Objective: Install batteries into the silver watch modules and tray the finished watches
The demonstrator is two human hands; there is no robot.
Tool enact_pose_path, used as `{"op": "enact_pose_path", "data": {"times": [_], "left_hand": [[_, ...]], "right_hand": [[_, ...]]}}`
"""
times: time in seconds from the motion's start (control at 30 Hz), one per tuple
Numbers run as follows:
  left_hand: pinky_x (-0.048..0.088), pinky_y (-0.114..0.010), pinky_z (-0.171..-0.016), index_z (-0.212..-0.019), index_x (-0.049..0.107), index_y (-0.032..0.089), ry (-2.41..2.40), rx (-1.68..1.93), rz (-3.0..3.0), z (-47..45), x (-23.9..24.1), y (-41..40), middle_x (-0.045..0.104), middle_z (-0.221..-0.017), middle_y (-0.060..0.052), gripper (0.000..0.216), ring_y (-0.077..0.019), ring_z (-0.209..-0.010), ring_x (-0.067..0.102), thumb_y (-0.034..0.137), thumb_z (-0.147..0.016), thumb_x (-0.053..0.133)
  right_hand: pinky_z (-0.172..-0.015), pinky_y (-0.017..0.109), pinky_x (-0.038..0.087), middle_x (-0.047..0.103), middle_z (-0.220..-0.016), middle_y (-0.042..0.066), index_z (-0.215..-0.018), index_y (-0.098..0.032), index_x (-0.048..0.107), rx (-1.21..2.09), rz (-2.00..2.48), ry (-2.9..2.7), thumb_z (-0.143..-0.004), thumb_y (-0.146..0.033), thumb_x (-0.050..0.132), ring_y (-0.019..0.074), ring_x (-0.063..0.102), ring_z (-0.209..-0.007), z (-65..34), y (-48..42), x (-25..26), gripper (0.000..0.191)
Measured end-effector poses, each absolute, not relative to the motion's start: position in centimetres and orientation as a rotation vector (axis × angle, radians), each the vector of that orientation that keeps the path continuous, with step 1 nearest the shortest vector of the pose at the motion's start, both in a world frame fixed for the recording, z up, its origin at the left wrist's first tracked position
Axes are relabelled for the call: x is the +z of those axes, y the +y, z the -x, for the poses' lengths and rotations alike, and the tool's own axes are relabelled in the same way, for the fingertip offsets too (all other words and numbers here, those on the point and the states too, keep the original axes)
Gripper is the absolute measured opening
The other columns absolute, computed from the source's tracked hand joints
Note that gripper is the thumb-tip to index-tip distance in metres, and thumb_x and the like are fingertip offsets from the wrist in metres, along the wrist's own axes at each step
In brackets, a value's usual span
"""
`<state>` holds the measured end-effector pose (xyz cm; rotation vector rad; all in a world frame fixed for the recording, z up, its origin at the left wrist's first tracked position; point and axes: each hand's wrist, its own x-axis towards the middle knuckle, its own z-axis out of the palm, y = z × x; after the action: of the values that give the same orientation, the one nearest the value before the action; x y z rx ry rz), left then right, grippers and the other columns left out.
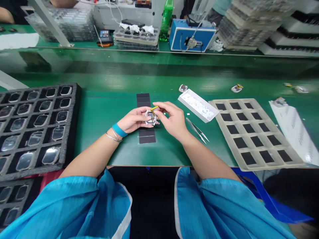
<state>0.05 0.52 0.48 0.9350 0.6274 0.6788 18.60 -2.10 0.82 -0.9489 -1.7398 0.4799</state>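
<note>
My left hand [136,120] is closed around the edge of a small white smartwatch case [151,118], whose inner electronics face up. Between the thumb and fingers of my right hand [173,119] is the end of a yellow flex strip [154,108] that rises from the case. Both hands hover over a strip of black pads [147,136] stuck on the green bench. Metal tweezers [197,130] lie to the right of my right hand. Beyond them sits a white tray [211,117] with tiny white pieces in it.
A black foam tray [77,96] of watches with dark screens fills the left side. To the right is a beige tray [231,146] with black squares in its pockets. More open watch cases [183,88] lie farther back. A shelf edge with a blue box [191,35] runs behind.
</note>
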Motion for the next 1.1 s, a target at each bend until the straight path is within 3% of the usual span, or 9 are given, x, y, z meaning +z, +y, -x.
{"op": "enact_pose_path", "data": {"times": [0.17, 0.3, 0.4, 0.53, 0.67, 0.87, 1.1], "left_hand": [[0.059, -0.024, -0.059, -0.094, 0.063, 0.013, 0.797, 0.728, -0.94, -1.2, 0.6, 0.2, 0.072, -0.077, -0.005, 0.026, -0.0194, -0.071, 0.074, 0.014, -0.071, 0.076], [0.058, -0.024, -0.056, -0.086, 0.063, 0.011, 0.95, 0.761, -0.874, -0.9, 0.8, 0.7, 0.071, -0.073, -0.006, 0.014, -0.0184, -0.064, 0.072, 0.009, -0.073, 0.068], [0.061, -0.029, -0.061, -0.088, 0.064, 0.01, 1.021, 0.8, -0.815, 0.5, 1.2, 1.7, 0.073, -0.079, -0.01, 0.014, -0.0193, -0.067, 0.073, 0.006, -0.074, 0.064], [0.062, -0.04, -0.074, -0.086, 0.066, 0.009, 0.996, 0.72, -0.761, 2.3, 1.5, 2.8, 0.074, -0.082, -0.014, 0.013, -0.0228, -0.079, 0.074, 0.004, -0.074, 0.062], [0.061, -0.045, -0.079, -0.08, 0.066, 0.009, 0.956, 0.588, -0.778, 2.6, 1.1, 3.0, 0.074, -0.084, -0.016, 0.008, -0.0234, -0.078, 0.073, 0.004, -0.073, 0.066], [0.06, -0.047, -0.082, -0.078, 0.067, 0.009, 0.953, 0.573, -0.795, 2.3, 0.8, 2.9, 0.074, -0.082, -0.015, 0.009, -0.021, -0.072, 0.072, 0.005, -0.07, 0.07], [0.059, -0.048, -0.085, -0.078, 0.067, 0.011, 0.985, 0.561, -0.81, 2.3, 0.8, 2.9, 0.075, -0.083, -0.013, 0.011, -0.02, -0.073, 0.072, 0.007, -0.069, 0.071]], "right_hand": [[-0.085, 0.034, 0.056, 0.073, -0.094, 0.002, -0.109, -0.024, 0.07, 0.381, 0.979, -1.799, -0.089, -0.018, 0.059, 0.0169, 0.067, -0.087, -18.1, -1.5, -0.2, 0.023], [-0.081, 0.033, 0.057, 0.072, -0.101, 0.003, -0.115, -0.025, 0.066, 0.556, 1.101, -1.712, -0.089, -0.023, 0.059, 0.0163, 0.067, -0.086, -17.6, -0.6, -1.5, 0.028], [-0.08, 0.034, 0.056, 0.071, -0.102, 0.005, -0.1, -0.022, 0.069, 0.675, 1.228, -1.763, -0.088, -0.023, 0.06, 0.0182, 0.066, -0.09, -17.3, -0.4, -2.2, 0.015], [-0.094, 0.044, 0.049, 0.069, -0.102, 0.007, -0.075, -0.02, 0.07, 0.601, 1.332, -2.063, -0.079, -0.017, 0.069, 0.0241, 0.063, -0.1, -16.7, -1.0, -2.6, 0.005], [-0.098, 0.049, 0.044, 0.067, -0.107, 0.008, -0.074, -0.019, 0.071, 0.529, 1.426, -2.151, -0.077, -0.016, 0.073, 0.0265, 0.061, -0.102, -16.2, -1.7, -2.6, 0.005], [-0.097, 0.046, 0.044, 0.066, -0.102, 0.007, -0.073, -0.02, 0.071, 0.577, 1.497, -2.078, -0.074, -0.016, 0.077, 0.0254, 0.061, -0.101, -16.1, -1.7, -2.5, 0.007], [-0.097, 0.044, 0.042, 0.06, -0.102, 0.008, -0.074, -0.018, 0.064, 0.572, 1.448, -2.186, -0.084, -0.012, 0.062, 0.0244, 0.056, -0.103, -15.9, -1.7, -2.6, 0.012]]}}
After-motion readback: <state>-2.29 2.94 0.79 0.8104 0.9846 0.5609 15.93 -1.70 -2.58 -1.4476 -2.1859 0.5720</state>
